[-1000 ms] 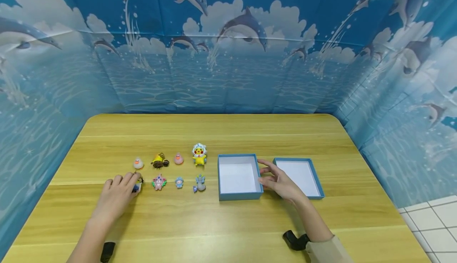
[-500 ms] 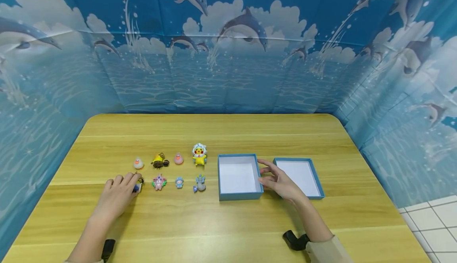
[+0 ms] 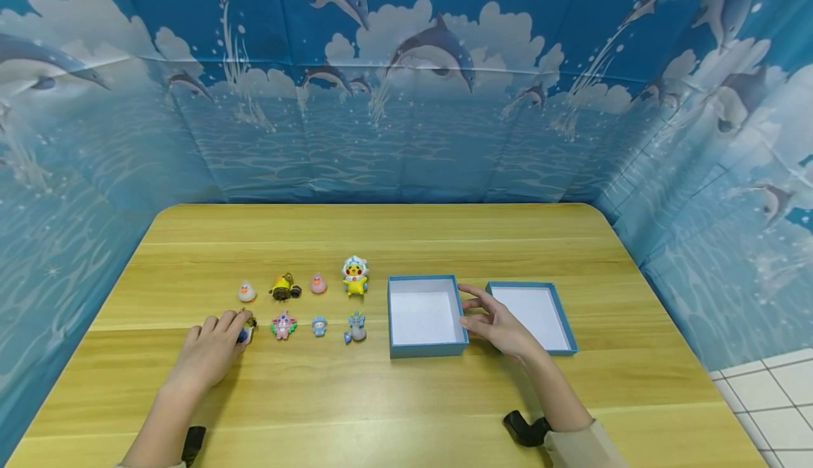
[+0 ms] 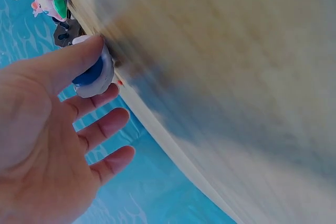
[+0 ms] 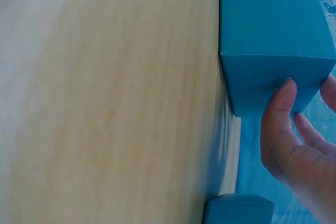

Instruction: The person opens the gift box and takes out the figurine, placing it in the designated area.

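At the left end of the toy rows, my left hand (image 3: pixel 209 351) pinches a small white-and-blue figurine (image 4: pixel 97 74) between thumb and index finger. The other fingers of that hand are spread. The figurine is partly hidden by my fingers and appears to rest on the table. My right hand (image 3: pixel 502 323) touches the right wall of an open blue box (image 3: pixel 427 349) with its fingertips, fingers extended. White lining shows inside the box. In the right wrist view the thumb lies against the box's side wall (image 5: pixel 262 82).
Nearby stand a white duck (image 3: pixel 246 291), a yellow-brown figure (image 3: pixel 284 287), a pink duck (image 3: pixel 318 283), a yellow figure with white hood (image 3: pixel 355 277), a pink figure (image 3: pixel 283 325), a small blue figure (image 3: pixel 319 325) and a grey-blue figure (image 3: pixel 357 327). The box lid (image 3: pixel 530 316) lies right.
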A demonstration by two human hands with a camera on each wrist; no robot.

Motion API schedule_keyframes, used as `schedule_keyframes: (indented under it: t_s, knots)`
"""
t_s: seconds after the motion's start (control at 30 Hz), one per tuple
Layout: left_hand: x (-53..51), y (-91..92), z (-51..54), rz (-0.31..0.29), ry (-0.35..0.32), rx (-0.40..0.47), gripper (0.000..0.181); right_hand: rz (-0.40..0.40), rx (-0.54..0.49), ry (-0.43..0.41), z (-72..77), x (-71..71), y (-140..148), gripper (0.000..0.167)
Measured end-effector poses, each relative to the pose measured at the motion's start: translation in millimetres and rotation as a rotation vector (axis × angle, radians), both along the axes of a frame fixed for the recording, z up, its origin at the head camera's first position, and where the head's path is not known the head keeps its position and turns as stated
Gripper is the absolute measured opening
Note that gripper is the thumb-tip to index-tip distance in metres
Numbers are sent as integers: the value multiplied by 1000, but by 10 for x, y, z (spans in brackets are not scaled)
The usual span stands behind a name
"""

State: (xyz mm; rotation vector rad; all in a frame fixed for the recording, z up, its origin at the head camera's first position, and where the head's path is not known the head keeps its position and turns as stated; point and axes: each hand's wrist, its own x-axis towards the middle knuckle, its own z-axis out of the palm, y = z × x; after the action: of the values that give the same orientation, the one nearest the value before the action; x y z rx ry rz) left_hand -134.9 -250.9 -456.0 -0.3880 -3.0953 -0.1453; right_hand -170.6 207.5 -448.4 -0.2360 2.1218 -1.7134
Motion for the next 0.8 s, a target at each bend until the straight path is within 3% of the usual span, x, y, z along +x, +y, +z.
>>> schedule_keyframes:
  t_s: [0.8]
  knots:
    - [26,-22,19,39,-56,49,58,-2,3,2,12,2,-13,63]
